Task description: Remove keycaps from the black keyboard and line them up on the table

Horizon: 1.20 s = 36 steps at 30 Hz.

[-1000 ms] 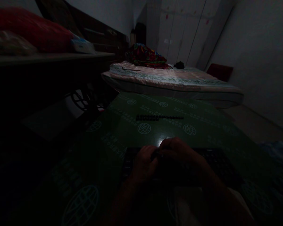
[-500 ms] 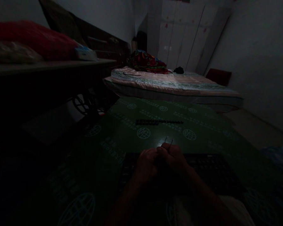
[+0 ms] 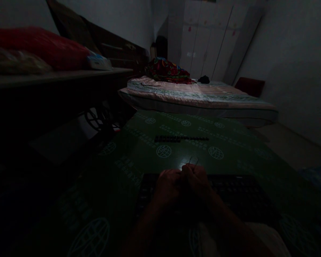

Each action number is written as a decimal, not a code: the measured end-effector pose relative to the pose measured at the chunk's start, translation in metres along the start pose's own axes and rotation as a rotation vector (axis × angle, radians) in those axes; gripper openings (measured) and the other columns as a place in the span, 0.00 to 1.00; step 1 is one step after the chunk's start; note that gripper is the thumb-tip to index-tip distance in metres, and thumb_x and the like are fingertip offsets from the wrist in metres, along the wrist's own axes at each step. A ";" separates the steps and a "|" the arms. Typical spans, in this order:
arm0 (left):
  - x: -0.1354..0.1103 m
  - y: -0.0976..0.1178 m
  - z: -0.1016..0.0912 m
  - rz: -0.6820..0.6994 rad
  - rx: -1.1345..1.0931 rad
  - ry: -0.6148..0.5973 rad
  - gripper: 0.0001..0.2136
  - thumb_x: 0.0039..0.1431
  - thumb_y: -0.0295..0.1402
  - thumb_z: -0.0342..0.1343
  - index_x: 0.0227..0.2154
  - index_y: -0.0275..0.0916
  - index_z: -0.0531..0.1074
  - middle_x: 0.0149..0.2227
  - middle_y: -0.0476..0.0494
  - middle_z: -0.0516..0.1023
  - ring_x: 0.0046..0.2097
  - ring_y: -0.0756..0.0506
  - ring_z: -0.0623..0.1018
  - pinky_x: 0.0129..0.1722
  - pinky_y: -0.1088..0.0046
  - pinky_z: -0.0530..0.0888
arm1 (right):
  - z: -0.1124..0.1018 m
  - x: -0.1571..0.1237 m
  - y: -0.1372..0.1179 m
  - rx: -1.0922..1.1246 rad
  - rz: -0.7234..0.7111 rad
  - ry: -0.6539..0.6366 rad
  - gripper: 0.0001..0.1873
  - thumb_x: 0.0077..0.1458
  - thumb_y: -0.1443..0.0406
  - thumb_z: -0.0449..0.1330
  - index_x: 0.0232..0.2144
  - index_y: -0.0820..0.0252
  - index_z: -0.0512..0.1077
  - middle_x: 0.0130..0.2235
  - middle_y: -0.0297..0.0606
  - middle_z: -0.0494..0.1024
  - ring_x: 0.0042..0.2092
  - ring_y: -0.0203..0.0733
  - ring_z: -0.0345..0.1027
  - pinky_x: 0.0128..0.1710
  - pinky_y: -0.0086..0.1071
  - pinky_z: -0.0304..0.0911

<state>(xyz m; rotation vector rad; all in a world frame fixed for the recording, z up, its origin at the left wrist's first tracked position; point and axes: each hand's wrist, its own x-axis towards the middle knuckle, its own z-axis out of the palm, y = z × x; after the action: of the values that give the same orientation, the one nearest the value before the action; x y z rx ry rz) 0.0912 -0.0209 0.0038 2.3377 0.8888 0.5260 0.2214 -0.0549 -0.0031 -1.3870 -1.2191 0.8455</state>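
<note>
A black keyboard (image 3: 238, 194) lies on the green tabletop, partly covered by my hands and forearms. My right hand (image 3: 196, 178) is closed over its upper middle, around a thin two-pronged wire tool (image 3: 197, 161) whose prongs stick up past the fingers. Right beside it, my left hand (image 3: 168, 184) is curled, its fingertips meeting the right hand. What the left fingers hold, if anything, is hidden in shadow. Beyond the keyboard, small black keycaps (image 3: 168, 139) are lined up in rows, doubled at the left and single toward the right.
The green table (image 3: 133, 150) carries white globe prints and lettering. A bed (image 3: 203, 96) with a red patterned blanket (image 3: 168, 69) stands past its far edge. At left, a shelf (image 3: 69, 75) holds a red bag (image 3: 42, 46). The room is very dark.
My right hand and the wire tool have shifted slightly right, and the prongs lean a little more to the right. The left hand stays almost in place; the whole view moves slightly.
</note>
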 end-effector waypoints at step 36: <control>-0.009 0.015 -0.021 -0.265 -0.575 0.037 0.11 0.48 0.31 0.53 0.35 0.40 0.76 0.35 0.48 0.79 0.37 0.44 0.76 0.39 0.72 0.70 | -0.001 -0.004 -0.018 0.205 -0.166 0.057 0.20 0.52 0.53 0.52 0.18 0.62 0.65 0.17 0.30 0.61 0.19 0.28 0.52 0.18 0.23 0.50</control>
<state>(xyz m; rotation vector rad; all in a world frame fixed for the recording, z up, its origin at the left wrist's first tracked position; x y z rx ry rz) 0.0808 -0.0286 0.0280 1.6707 0.9030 0.6164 0.2177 -0.0607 0.0143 -1.1215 -1.1526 0.7858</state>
